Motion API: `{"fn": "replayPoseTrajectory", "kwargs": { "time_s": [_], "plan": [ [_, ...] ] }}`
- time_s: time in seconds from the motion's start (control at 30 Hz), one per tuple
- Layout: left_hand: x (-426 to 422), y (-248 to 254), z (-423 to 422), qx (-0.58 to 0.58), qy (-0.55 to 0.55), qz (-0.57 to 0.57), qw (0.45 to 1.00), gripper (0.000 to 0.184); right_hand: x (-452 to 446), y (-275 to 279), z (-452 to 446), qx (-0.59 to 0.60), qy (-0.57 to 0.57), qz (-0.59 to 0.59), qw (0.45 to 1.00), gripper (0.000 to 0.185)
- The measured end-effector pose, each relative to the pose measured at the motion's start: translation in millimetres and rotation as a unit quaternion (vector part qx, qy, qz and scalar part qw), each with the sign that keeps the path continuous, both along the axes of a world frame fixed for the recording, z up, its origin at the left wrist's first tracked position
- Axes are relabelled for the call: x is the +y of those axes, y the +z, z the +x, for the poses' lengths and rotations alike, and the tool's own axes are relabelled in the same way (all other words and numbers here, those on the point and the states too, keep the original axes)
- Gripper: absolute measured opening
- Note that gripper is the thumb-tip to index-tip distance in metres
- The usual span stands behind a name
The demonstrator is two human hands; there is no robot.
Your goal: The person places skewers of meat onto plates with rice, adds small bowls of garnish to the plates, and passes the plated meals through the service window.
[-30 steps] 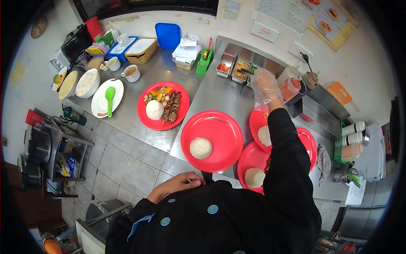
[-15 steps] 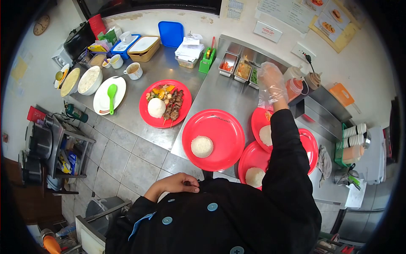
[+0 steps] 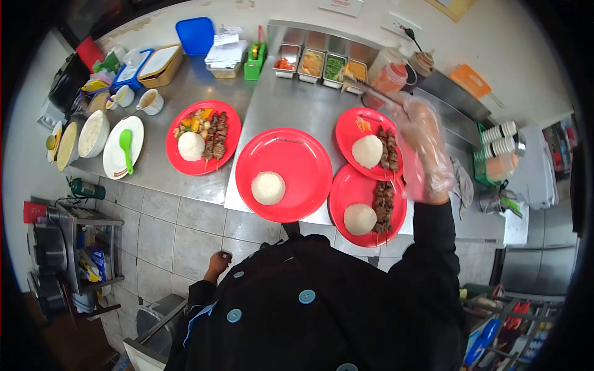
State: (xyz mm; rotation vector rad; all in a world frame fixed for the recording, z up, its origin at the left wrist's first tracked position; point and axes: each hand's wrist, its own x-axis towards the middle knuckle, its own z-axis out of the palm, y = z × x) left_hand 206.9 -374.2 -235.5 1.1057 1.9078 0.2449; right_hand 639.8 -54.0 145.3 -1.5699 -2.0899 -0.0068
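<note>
In a clear plastic glove, my right hand point(image 3: 424, 145) is closed around metal tongs point(image 3: 374, 89), whose far end reaches the topping pans. Below it, one red plate point(image 3: 346, 157) bears a rice mound, meat skewers point(image 3: 388, 150) and orange shreds point(image 3: 363, 124). A lower red plate point(image 3: 340, 213) holds rice and skewers. Nearer the middle, a larger red plate point(image 3: 297, 164) has only a rice mound point(image 3: 268, 188). My bare left hand point(image 3: 218, 264) hangs low at my side with curled fingers, apart from the counter.
Metal pans point(image 3: 310, 65) of toppings line the back, beside sauce bottles point(image 3: 388, 80). On the left counter sit a filled red plate point(image 3: 178, 162), a white plate point(image 3: 114, 162) with a green spoon point(image 3: 125, 145), bowls and cups. A green basket point(image 3: 489, 167) of cups stands right.
My right hand has moved right and nearer me from the pans, with the tongs in it. My left hand has dropped away from my coat. The view has shifted, uncovering the right-hand plates.
</note>
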Motion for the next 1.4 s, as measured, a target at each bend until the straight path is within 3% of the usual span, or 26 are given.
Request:
{"fn": "replayPoseTrajectory", "kwargs": {
  "time_s": [0.07, 0.1, 0.17, 0.2, 0.27, 0.33, 0.37, 0.4, 0.43, 0.47, 0.5, 0.73, 0.8, 0.87, 0.93, 1.0, 1.17, 1.23, 1.33, 1.4],
  "plan": [
    [-44.2, -34.2, -15.9, -0.006, -0.022, -0.054, 0.998, 0.032, -45.9, 4.0, 5.1, 0.033, -0.007, -0.07, 0.997, 0.019],
    [-68.9, -91.1, -34.5, -0.012, -0.09, -0.012, 0.996, 0.034, -61.7, -7.4, 14.2, 0.032, -0.015, -0.072, 0.997, 0.019],
    [-98.5, -135.6, -51.8, -0.05, -0.176, 0.077, 0.98, 0.039, -89.5, -38.2, 35.9, -0.045, 0.017, -0.044, 0.998, 0.02],
    [-98.8, -137.6, -52.1, -0.045, -0.169, 0.055, 0.983, 0.037, -105.5, -38.7, 38.0, -0.046, 0.012, -0.047, 0.998, 0.02],
    [-99.1, -137.6, -50.9, -0.033, -0.152, 0.011, 0.988, 0.035, -133.1, -38.6, 40.6, -0.188, -0.008, -0.106, 0.976, 0.032],
    [-94.8, -134.6, -51.5, -0.016, -0.133, -0.032, 0.99, 0.033, -147.0, -63.3, 56.1, -0.183, 0.008, -0.08, 0.98, 0.032],
    [-76.9, -120.5, -46.7, -0.017, -0.122, 0.007, 0.992, 0.029, -151.2, -82.8, 68.2, -0.178, 0.025, -0.052, 0.982, 0.032],
    [-55.4, -100.2, -39.8, -0.017, -0.112, 0.046, 0.993, 0.025, -153.1, -113.9, 87.0, -0.177, 0.022, -0.053, 0.982, 0.032],
    [-25.0, -59.1, -22.0, -0.028, -0.073, -0.012, 0.997, 0.022, -153.6, -151.2, 109.4, 0.024, 0.042, -0.097, 0.994, 0.033],
    [11.8, -2.3, 1.6, -0.035, -0.032, -0.068, 0.997, 0.02, -154.4, -139.6, 102.7, -0.115, 0.019, -0.082, 0.99, 0.032],
    [22.6, -20.4, -2.1, -0.083, 0.005, -0.067, 0.994, 0.018, -155.0, -125.7, 93.9, -0.251, 0.001, -0.058, 0.966, 0.032],
    [54.5, -8.4, 14.9, -0.175, 0.039, -0.026, 0.984, 0.016, -165.8, -103.4, 76.8, -0.193, -0.021, -0.044, 0.98, 0.032],
    [38.6, -21.8, 13.5, -0.154, 0.023, -0.051, 0.987, 0.015, -171.5, -96.4, 71.5, -0.165, -0.033, -0.055, 0.984, 0.032],
    [18.6, -2.8, 20.6, -0.041, -0.038, -0.068, 0.996, 0.019, -171.6, -100.9, 66.7, -0.151, -0.025, -0.03, 0.988, 0.032],
    [-37.0, -125.9, -24.3, 0.005, -0.15, -0.008, 0.989, 0.03, -169.4, -108.9, 63.3, -0.137, -0.017, -0.004, 0.99, 0.031],
    [-66.3, -147.7, -40.8, -0.014, -0.139, -0.035, 0.99, 0.04, -165.1, -118.3, 62.9, -0.169, -0.03, -0.019, 0.985, 0.03],
    [-79.5, -134.4, -52.2, -0.004, -0.142, -0.01, 0.99, 0.04, -167.1, -108.6, 63.2, -0.129, -0.021, 0.002, 0.991, 0.025],
    [-83.1, -122.6, -53.5, -0.002, -0.145, -0.006, 0.989, 0.04, -165.1, -107.7, 51.9, -0.098, 0.033, 0.043, 0.994, 0.024],
    [-64.6, -117.2, -50.1, 0.012, -0.14, 0.005, 0.99, 0.039, -155.2, -118.5, 41.1, -0.132, 0.038, 0.027, 0.99, 0.016],
    [-49.1, -121.0, -52.3, 0.069, -0.224, -0.002, 0.972, 0.035, -151.7, -122.1, 48.6, -0.179, 0.001, 0.008, 0.984, 0.014]
  ]
}}
